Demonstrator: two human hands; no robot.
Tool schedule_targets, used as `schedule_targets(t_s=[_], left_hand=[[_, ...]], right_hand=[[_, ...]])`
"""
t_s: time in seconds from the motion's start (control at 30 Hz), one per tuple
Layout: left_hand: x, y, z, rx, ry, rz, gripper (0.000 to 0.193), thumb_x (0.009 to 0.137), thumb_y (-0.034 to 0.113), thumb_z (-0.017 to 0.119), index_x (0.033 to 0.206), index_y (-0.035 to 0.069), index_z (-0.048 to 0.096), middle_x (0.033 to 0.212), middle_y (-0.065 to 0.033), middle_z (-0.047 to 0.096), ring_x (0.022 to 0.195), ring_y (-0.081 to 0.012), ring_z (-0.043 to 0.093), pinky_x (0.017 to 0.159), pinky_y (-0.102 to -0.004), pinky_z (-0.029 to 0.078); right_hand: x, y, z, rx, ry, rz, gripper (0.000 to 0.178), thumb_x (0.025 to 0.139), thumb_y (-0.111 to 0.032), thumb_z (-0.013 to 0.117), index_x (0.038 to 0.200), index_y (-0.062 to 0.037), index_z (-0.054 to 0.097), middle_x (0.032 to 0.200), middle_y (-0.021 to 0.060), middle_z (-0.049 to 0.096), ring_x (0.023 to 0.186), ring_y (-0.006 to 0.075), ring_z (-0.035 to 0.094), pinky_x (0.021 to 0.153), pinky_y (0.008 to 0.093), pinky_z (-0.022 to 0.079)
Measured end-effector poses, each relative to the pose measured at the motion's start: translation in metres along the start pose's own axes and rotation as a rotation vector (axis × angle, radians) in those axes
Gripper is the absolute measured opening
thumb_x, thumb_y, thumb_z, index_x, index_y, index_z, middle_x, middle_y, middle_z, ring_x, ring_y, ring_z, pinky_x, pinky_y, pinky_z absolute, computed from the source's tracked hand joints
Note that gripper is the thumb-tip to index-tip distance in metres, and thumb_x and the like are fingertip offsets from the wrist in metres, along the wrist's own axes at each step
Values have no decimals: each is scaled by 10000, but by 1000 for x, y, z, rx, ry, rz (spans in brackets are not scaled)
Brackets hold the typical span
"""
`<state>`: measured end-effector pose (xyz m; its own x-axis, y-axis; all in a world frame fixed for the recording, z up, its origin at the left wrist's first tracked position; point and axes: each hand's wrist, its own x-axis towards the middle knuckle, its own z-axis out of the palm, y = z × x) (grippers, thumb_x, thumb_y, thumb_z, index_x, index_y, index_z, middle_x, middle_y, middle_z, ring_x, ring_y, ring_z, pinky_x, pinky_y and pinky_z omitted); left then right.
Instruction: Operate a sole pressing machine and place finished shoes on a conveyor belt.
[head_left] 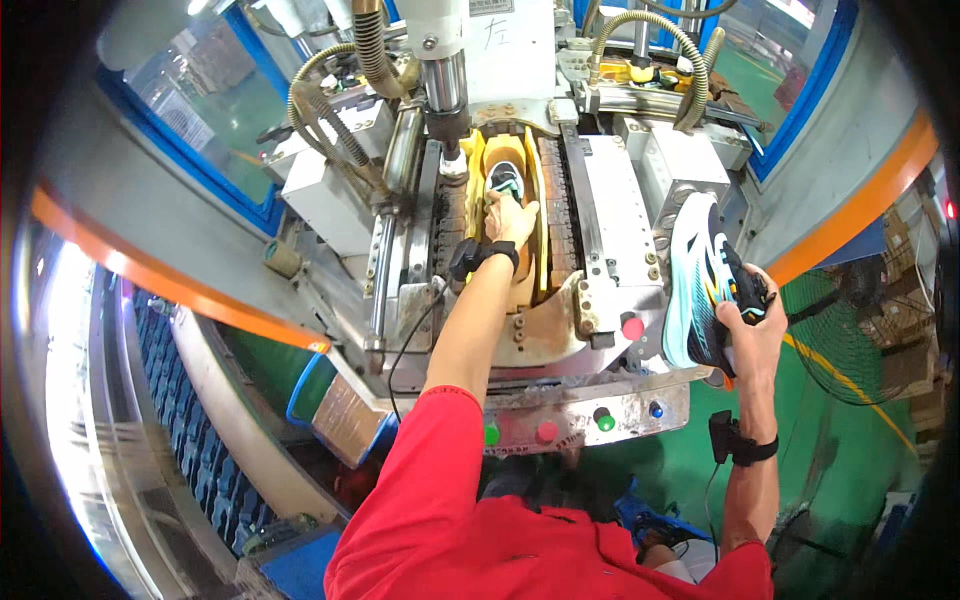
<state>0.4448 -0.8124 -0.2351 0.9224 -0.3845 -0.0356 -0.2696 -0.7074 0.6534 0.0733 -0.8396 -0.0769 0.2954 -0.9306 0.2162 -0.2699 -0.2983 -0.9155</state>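
My left hand (511, 218) reaches into the middle of the machine, its fingers closed on a shoe (506, 178) that sits between two yellow side pads (541, 215). Only the shoe's dark collar and some mint-green fabric show past my fingers; the rest of it is hidden. At the right, beside the machine's front corner, my right hand (757, 325) grips a running shoe (706, 285) by its black upper. That shoe is held on its side, toe end hidden from clear view, with its thick white and mint sole facing left.
Metal blocks, hoses and a vertical press cylinder (445, 85) surround the work slot. A front panel (640, 405) carries coloured push buttons. Orange-edged guards curve along both sides. A wire fan (850, 340) stands at right, a moving-belt-like blue surface (185, 410) at left.
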Motion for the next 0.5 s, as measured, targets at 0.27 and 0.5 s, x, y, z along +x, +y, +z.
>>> schedule_targets(t_s=[0.27,0.5], left_hand=[[13,-50,-41,-929,-299,-221,314,784,170,713,1017,-30,648,987,-164,694,916,-279,686,756,-428,562],[-193,-90,-236,-1204,-539,-431,367,833,114,699,1153,-23,583,1003,-77,663,868,-183,661,754,-340,552]], right_hand=[[131,-24,106,-348,-182,-1,563,647,-229,756,1091,72,583,956,180,670,837,233,650,774,311,511],[159,-37,295,-703,-637,-104,531,671,-327,724,1030,53,629,1006,255,666,939,355,661,810,409,521]])
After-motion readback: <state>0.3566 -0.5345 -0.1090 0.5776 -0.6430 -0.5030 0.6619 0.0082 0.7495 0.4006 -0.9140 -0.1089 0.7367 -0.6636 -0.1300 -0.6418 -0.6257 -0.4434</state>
